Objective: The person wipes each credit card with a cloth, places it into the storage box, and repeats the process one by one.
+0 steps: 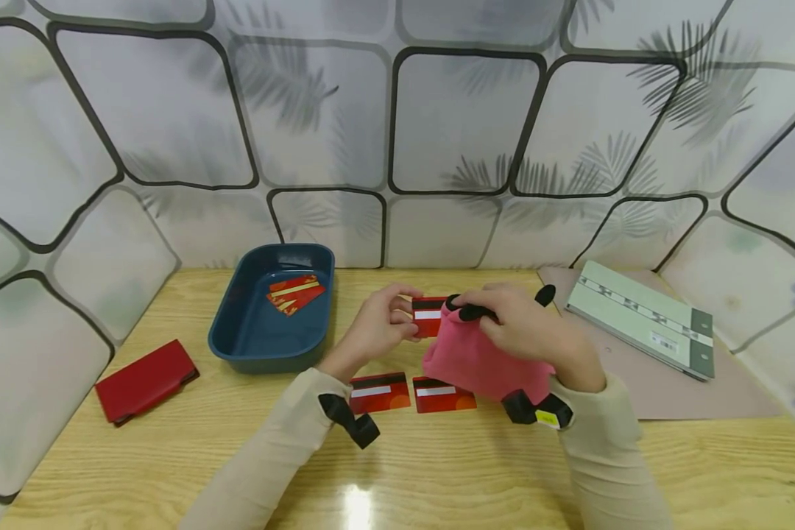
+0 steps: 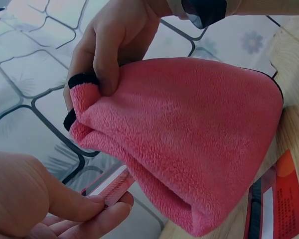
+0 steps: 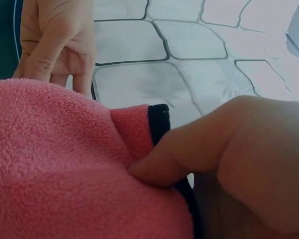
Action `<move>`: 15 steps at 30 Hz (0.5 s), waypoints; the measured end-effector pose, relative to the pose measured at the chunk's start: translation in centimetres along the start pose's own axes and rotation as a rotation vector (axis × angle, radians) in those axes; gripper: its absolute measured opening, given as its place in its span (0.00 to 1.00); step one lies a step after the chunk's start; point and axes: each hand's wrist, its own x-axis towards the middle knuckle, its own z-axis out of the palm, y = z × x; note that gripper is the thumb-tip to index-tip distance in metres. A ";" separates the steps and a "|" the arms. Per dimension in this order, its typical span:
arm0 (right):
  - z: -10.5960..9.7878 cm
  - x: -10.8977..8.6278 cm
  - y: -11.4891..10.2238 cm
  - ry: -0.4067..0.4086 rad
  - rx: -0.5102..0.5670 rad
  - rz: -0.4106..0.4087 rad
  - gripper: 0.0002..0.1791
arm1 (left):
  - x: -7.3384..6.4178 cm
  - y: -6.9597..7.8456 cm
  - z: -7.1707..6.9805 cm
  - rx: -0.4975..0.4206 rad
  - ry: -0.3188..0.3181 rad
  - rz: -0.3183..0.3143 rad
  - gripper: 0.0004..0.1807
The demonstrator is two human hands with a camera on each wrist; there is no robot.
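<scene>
One desk (image 1: 437,471), and above its middle one pink cloth (image 1: 483,361) gripped by the right hand (image 1: 526,324), one red card (image 1: 427,315) pinched by the left hand (image 1: 386,320).
The cloth's loose lower folds, if dragged low, could sweep askew the lying card (image 1: 440,397) nearer the desk's right edge; whether they touch it cannot be told. A slack pinch, or a snag on the fluffy pile, might drop the held card. Toward the desk's back right corner, a green notebook (image 1: 639,316) bears a barcode sticker (image 1: 664,341), its print too small to read; no brand is readable on the cards.
</scene>
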 end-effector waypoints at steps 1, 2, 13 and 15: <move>0.1 0.0 -0.1 -0.005 -0.004 0.006 0.23 | -0.1 0.1 0.0 0.002 -0.002 0.005 0.26; 0.2 0.0 -0.1 -0.008 -0.008 0.010 0.23 | -0.1 0.1 0.1 0.004 -0.004 0.008 0.26; 1.2 0.6 -0.4 0.069 -0.062 -0.081 0.20 | -0.6 0.6 0.5 -0.026 -0.041 0.060 0.25; 1.3 0.7 -0.5 0.080 -0.071 -0.089 0.19 | -0.6 0.6 0.6 -0.039 -0.058 0.070 0.25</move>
